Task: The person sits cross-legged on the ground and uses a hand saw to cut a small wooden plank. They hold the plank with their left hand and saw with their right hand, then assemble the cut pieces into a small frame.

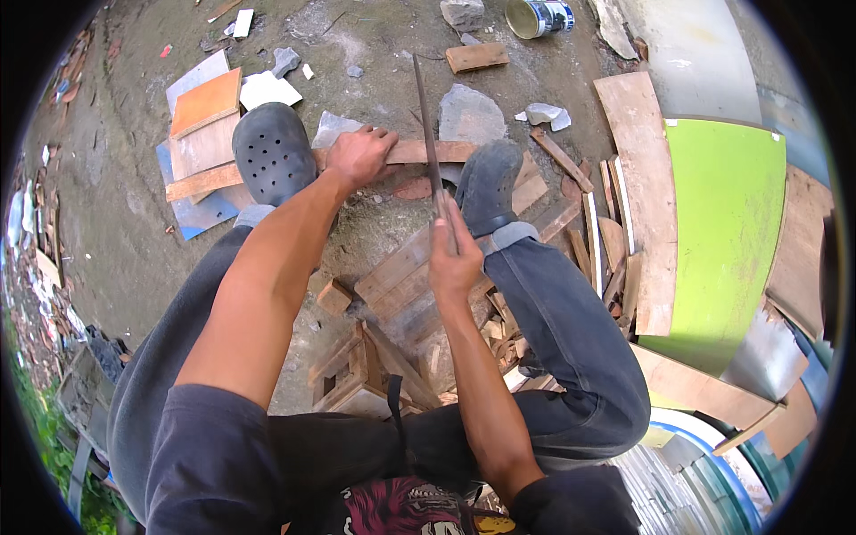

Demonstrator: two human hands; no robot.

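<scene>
My left hand is closed around a long, narrow wooden strip that lies crosswise in front of me. My left clog rests on the strip's left part, and my right clog is by its right end. In my right hand is the grip of what looks like a machete, its long dark blade seen almost edge-on. The blade points away from me and crosses over the strip, right of my left hand. Whether it touches the wood I cannot tell.
Wooden boards and several short offcuts lie between my legs. Flat panels are stacked at the left. A green panel and other sheets stand at the right. Stones and a tin can lie farther off.
</scene>
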